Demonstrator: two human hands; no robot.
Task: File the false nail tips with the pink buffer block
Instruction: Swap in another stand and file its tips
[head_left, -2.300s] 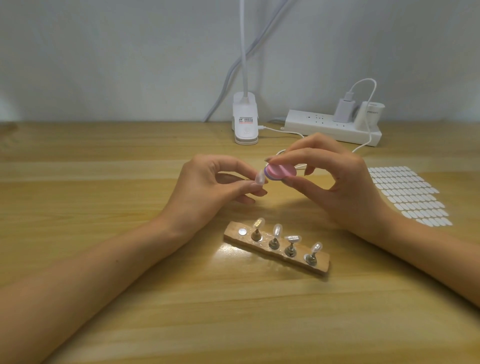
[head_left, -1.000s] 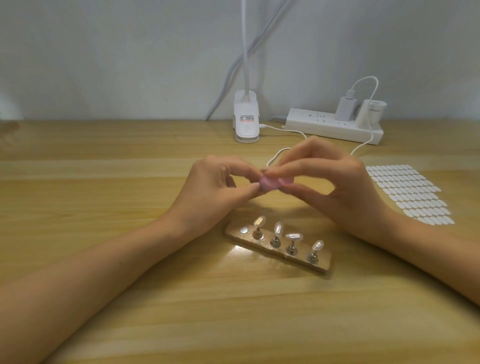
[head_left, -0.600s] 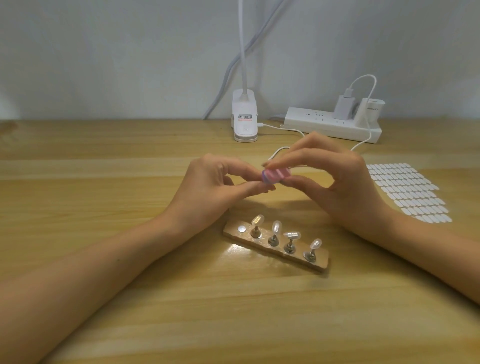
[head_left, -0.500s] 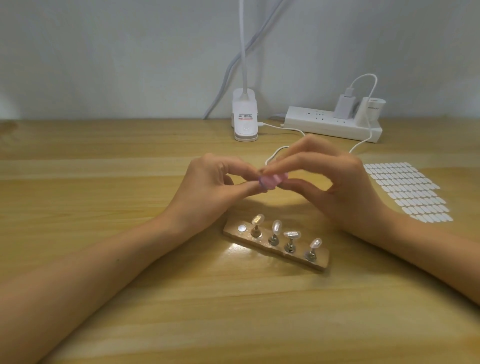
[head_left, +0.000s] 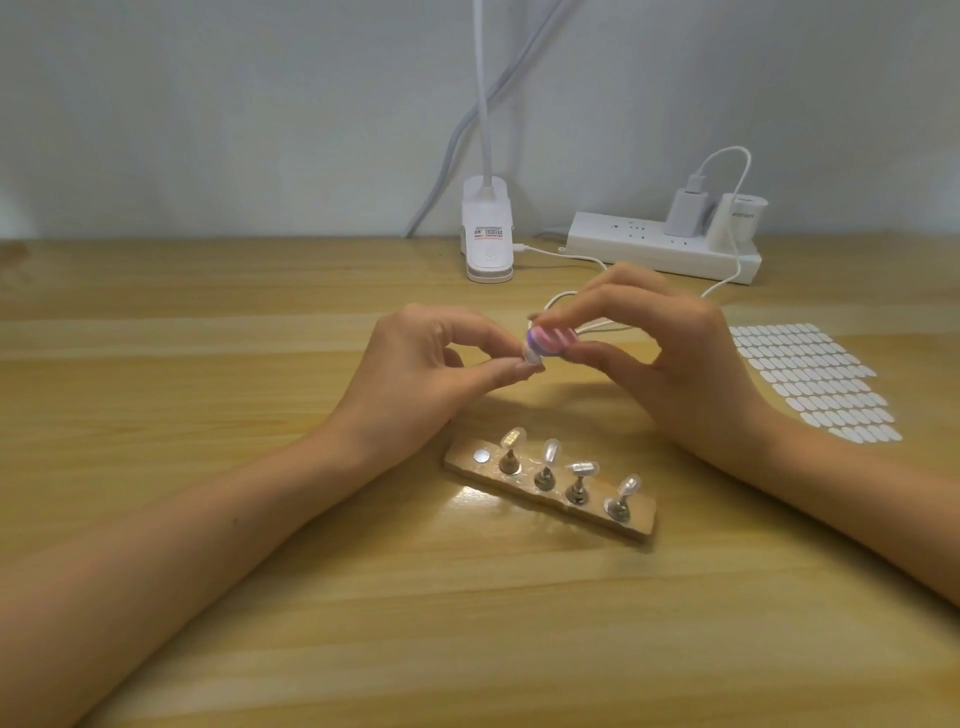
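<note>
1. Centrally, head view: left hand (head_left: 415, 374) raised above the counter (head_left: 208, 623), pinching one clear false nail tip (head_left: 532, 357) between thumb and forefinger, free edge turned toward the other hand so as to expose it for filing.
2. Opposite: right hand (head_left: 675, 364) pinching the pink buffer block (head_left: 551, 340), thumb below and fingers above, one end touching the held tip; grip close to the working end judged to favour short, controlled strokes.
3. Just nearer the wearer: wooden stand (head_left: 641, 519) lying obliquely on the counter, carrying four further nail tips (head_left: 551, 451) on small metal pegs, each lifted off the wood for easy picking; leftmost seat showing only a bare metal disc (head_left: 481, 456), presumably the place of the tip in hand.
4. To the right, well apart: sheet of white oval stickers (head_left: 815, 379), lying flat.
5. Along the wall: clip lamp base (head_left: 487, 244) and power strip (head_left: 649, 249) with two plugs, white cable (head_left: 566, 299) trailing behind the hands; all set back from the working area.
6. Judged stage: filing of one tip under way; four on the stand apparently awaiting their turn, though filed or unfiled impossible to tell at this size.
</note>
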